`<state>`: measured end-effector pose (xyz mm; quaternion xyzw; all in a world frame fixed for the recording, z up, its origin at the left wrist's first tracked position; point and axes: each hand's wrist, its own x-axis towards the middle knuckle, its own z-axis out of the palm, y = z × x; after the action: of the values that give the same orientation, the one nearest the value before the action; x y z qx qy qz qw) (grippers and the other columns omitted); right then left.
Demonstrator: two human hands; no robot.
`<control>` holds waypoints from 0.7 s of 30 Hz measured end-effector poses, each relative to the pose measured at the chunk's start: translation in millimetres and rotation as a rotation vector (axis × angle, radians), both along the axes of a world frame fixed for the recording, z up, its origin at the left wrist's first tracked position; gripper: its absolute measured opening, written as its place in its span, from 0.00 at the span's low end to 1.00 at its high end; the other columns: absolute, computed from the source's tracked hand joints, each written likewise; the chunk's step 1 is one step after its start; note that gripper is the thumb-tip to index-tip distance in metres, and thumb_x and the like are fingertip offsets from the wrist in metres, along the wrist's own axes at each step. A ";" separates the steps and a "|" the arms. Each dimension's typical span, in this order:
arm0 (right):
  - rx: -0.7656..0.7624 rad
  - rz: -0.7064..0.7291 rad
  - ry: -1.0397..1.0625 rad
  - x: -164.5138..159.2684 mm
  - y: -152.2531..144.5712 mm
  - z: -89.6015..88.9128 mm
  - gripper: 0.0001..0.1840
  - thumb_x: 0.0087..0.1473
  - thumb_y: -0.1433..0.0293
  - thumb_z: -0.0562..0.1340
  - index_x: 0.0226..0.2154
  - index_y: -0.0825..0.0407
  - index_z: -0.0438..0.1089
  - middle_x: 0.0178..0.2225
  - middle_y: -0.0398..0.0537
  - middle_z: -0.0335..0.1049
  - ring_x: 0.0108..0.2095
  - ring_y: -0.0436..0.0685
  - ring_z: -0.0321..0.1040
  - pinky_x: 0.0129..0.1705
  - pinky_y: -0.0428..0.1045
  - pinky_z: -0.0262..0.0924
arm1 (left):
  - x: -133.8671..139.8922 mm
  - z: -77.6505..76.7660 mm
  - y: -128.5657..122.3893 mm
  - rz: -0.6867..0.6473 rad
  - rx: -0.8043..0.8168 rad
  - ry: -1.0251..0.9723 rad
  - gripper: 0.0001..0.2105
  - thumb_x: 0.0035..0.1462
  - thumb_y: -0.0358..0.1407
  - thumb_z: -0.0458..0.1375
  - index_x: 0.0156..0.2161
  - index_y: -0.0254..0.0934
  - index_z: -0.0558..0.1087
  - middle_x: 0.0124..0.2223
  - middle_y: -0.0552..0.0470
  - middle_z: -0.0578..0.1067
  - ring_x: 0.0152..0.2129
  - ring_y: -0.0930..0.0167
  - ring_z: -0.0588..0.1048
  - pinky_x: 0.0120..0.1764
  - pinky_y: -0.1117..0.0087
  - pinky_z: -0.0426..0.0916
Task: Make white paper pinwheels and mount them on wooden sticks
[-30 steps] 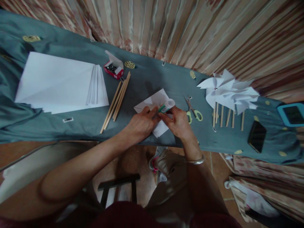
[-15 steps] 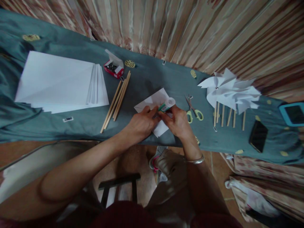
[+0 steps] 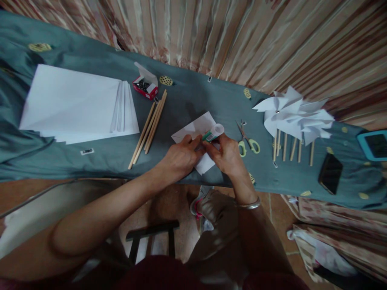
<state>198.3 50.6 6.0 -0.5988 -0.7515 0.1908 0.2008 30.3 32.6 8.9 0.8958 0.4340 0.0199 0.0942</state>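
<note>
A green and white glue stick [image 3: 213, 132] is gripped in my right hand [image 3: 227, 156], tilted with its clear end up and its lower end at the paper. Under both hands lies a white piece of paper [image 3: 198, 125] with creases. My left hand [image 3: 185, 155] has its fingers drawn together on the paper near the glue stick's lower end; the fingertips are partly hidden. Just right of my right hand rest scissors [image 3: 248, 141] with light green handles.
Left are a stack of white paper [image 3: 69, 102], wooden sticks [image 3: 148, 127] and an open red box [image 3: 146, 88] of small dark pieces. Right are paper pinwheels [image 3: 294, 114] on sticks, a black phone [image 3: 330, 173] and a blue-framed device [image 3: 373, 145]. A curtain [image 3: 211, 36] hangs behind the table.
Both hands, the glue stick and the paper keep nearly the same position. The whole view has shifted very slightly.
</note>
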 end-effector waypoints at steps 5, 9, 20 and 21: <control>-0.001 0.000 0.003 0.7 -0.2 0.1 0.13 0.58 0.61 0.59 0.39 0.53 0.71 0.32 0.54 0.76 0.31 0.60 0.71 0.34 0.52 0.62 | -0.6 -1.3 -0.4 -0.003 0.016 -0.008 0.17 0.65 0.27 0.49 0.55 0.35 0.72 0.63 0.38 0.66 0.50 0.59 0.71 0.41 0.62 0.76; -0.005 0.000 0.002 1.5 0.4 -1.2 0.13 0.57 0.62 0.60 0.39 0.54 0.71 0.33 0.55 0.76 0.32 0.61 0.72 0.34 0.53 0.63 | -0.5 -1.8 -0.5 0.003 -0.004 -0.001 0.17 0.65 0.27 0.49 0.56 0.36 0.72 0.64 0.39 0.65 0.51 0.59 0.70 0.42 0.63 0.76; 0.020 -0.018 0.006 3.1 0.9 -3.1 0.11 0.55 0.63 0.61 0.36 0.54 0.71 0.32 0.54 0.77 0.32 0.61 0.72 0.35 0.53 0.64 | -0.2 -2.2 0.0 -0.002 0.016 0.013 0.18 0.65 0.28 0.49 0.57 0.39 0.71 0.63 0.41 0.66 0.49 0.60 0.70 0.41 0.64 0.76; 0.018 -0.018 0.004 3.0 1.0 -2.9 0.11 0.55 0.63 0.61 0.36 0.54 0.71 0.32 0.54 0.77 0.32 0.61 0.72 0.35 0.53 0.64 | -0.2 -2.5 -0.1 -0.003 0.021 0.013 0.18 0.65 0.28 0.49 0.57 0.39 0.71 0.63 0.41 0.66 0.49 0.60 0.70 0.40 0.64 0.76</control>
<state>201.3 51.6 3.1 -0.6031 -0.7474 0.1834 0.2097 30.1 32.4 6.5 0.8975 0.4328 0.0185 0.0820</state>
